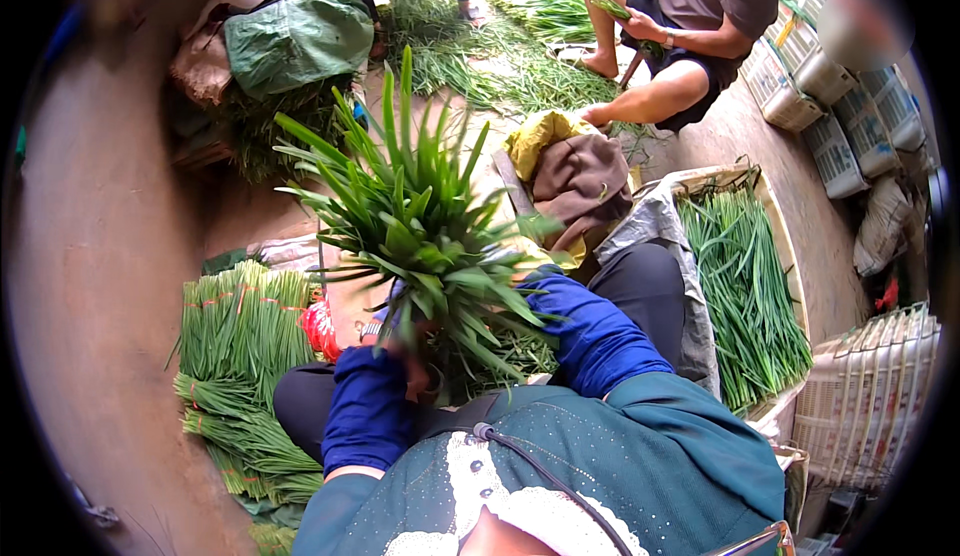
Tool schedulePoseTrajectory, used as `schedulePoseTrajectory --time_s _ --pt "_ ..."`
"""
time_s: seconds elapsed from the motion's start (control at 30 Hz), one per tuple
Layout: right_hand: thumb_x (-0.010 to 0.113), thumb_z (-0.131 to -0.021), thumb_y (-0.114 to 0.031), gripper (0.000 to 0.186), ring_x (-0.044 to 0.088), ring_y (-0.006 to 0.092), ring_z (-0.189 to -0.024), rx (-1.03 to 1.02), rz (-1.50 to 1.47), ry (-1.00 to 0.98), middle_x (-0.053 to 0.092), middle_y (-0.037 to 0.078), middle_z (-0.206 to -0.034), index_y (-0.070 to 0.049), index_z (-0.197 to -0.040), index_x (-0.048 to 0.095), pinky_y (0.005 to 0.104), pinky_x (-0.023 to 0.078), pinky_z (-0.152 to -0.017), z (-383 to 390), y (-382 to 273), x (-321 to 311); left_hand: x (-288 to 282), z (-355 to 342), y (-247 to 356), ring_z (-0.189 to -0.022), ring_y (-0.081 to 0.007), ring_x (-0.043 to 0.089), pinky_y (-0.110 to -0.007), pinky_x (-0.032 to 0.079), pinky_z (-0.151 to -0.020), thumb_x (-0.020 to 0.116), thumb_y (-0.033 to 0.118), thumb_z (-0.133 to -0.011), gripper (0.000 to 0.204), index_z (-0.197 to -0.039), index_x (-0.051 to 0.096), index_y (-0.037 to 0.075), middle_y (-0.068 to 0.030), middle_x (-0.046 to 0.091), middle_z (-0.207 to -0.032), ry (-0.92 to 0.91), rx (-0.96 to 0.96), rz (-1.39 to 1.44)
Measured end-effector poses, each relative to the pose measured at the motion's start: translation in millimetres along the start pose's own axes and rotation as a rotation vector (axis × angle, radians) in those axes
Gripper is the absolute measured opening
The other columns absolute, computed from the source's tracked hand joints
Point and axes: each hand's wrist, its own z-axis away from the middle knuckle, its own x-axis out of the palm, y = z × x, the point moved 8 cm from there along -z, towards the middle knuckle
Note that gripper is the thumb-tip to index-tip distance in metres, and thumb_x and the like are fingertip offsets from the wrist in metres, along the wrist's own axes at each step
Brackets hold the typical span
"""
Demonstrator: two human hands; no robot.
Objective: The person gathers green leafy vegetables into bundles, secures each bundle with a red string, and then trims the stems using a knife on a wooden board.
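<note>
I have a loose bunch of green leaves [425,226] up in front of me, above my lap, tips fanned out. My left hand [388,308] and right hand [497,253] are at its sides, mostly behind the leaves — I can't tell how far either is closed or which bears the bunch. I'd judge this as gathering and evening; next calls for keeping the stems level and together — then perhaps banding, like the tied bundles [245,326] at my left.
</note>
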Motion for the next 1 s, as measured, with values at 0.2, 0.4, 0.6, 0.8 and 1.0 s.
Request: schedulePoseTrajectory --time_s 0.2,0.4,0.6,0.8,1.0 --pt "0.078 -0.076 -0.017 0.054 0.066 0.0152 -0.077 0.034 -0.022 0.003 0.07 0.005 -0.095 -0.009 -0.126 0.059 0.0307 0.054 -0.065 -2.2 10.2 28.4 -7.6 2.8 -11.4 -0.1 -0.0258 0.062 -0.039 0.051 -0.089 0.073 0.016 -0.085 0.043 -0.122 0.059 0.001 -0.0145 0.067 -0.108 0.12 -0.075 -0.082" --pt "0.078 -0.077 -0.018 0.052 0.066 0.0153 -0.077 0.067 -0.061 -0.002 0.07 0.005 -0.095 -0.009 -0.125 0.06 0.0307 0.054 -0.065 -12.5 11.2 53.4 -3.2 -4.6 -9.1 -0.098 -0.0271 0.063 -0.039 0.052 -0.088 0.071 0.018 -0.086 0.037 -0.118 0.06 0.001 -0.0148 0.067 -0.104 0.14 -0.092 -0.104" --pt "0.078 -0.078 -0.018 0.05 0.066 0.0154 -0.077 0.068 -0.074 0.007 0.07 0.005 -0.094 -0.009 -0.124 0.061 0.0308 0.054 -0.066 -29.5 -3.2 57.6 -4.8 -9.0 -12.1 -0.095 -0.0285 0.063 -0.039 0.052 -0.087 0.07 0.02 -0.087 0.033 -0.113 0.062 0.002 -0.015 0.068 -0.101 0.179 -0.106 -0.115" --pt "0.078 -0.079 -0.019 0.048 0.066 0.0155 -0.077 0.077 -0.088 -0.002 0.07 0.005 -0.094 -0.009 -0.123 0.061 0.0309 0.054 -0.066 -22.1 4.4 67.7 -11.2 -18.2 -11.7 -0.092 -0.0298 0.063 -0.04 0.052 -0.086 0.069 0.021 -0.088 0.029 -0.109 0.064 0.002 -0.0153 0.068 -0.098 0.21 -0.115 -0.123" --pt "0.078 -0.08 -0.02 0.046 0.065 0.0156 -0.077 0.09 -0.113 -0.007 0.071 0.005 -0.094 -0.009 -0.122 0.062 0.031 0.054 -0.066 -30.0 1.8 75.3 -7.4 -19.5 -14.8 -0.09 -0.0311 0.064 -0.04 0.052 -0.084 0.067 0.023 -0.089 0.026 -0.104 0.065 0.003 -0.0155 0.069 -0.095 0.222 -0.132 -0.117"
